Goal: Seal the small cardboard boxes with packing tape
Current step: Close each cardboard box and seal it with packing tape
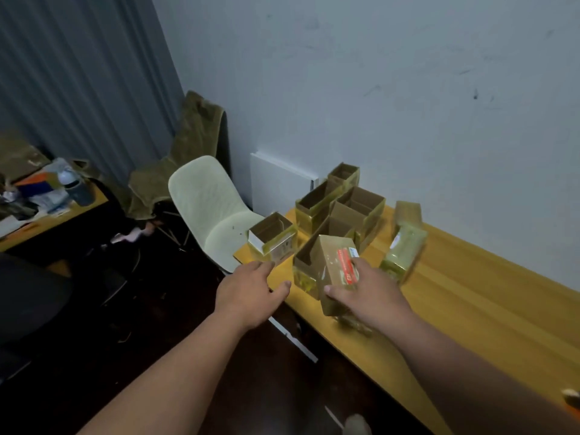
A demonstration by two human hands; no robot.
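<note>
No text can be read. The box (326, 271) bears a red label (347, 265) with print too blurred to make out; right of it, a taped box (403, 252) carries a small white-and-red sticker, also unreadable.

Bare tabletop (489, 312) at right; open boxes (342, 205) crowding the far corner.

1. A yellow wooden table (489, 315) stands with its long edge against a pale wall.
2. At its far end stands a cluster of open cardboard boxes (342, 205), close together, their sides wrapped in yellowish tape.
3. One more open box (272, 238) stands apart at the table's near-left corner.
4. Two closed taped boxes (405, 243) sit to the right of the cluster, blurred.
</note>
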